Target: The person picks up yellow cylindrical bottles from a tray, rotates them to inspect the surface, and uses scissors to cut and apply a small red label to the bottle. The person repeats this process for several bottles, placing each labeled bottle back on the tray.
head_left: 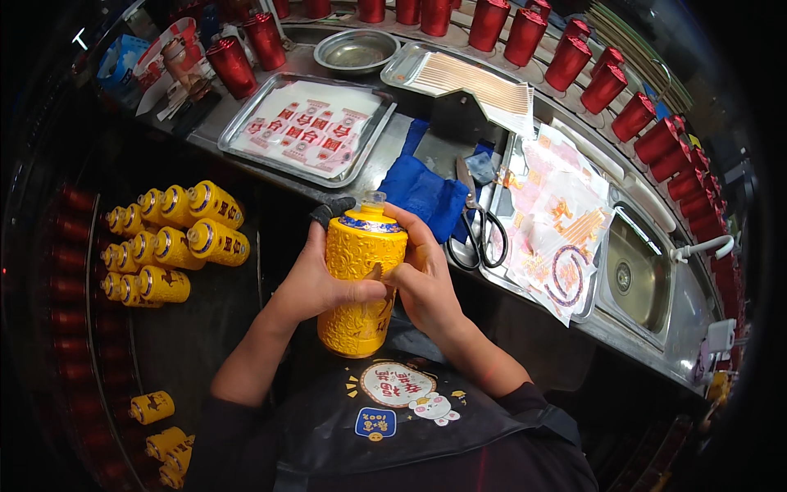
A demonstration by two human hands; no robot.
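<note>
An embossed yellow bottle [359,295] with a blue patterned shoulder band and a bare glass neck stands upright between my hands, in front of my dark apron. My left hand [320,277] grips its left side, the thumb lying across the front and black wrapping on one finger. Around the right side is my right hand [424,277], its thumb touching a small dark decoration on the bottle's face. Beyond the bottle lie a blue cloth [421,194] and black-handled scissors [476,227]. A metal tray [227,132] holds sheets of red and white decals.
More yellow bottles [215,200] stand at the left. Paper with decal pieces [541,215] covers another tray, beside a steel sink [639,277] with a white tap [704,248]. A metal bowl [356,50] and red cups [527,37] are along the back.
</note>
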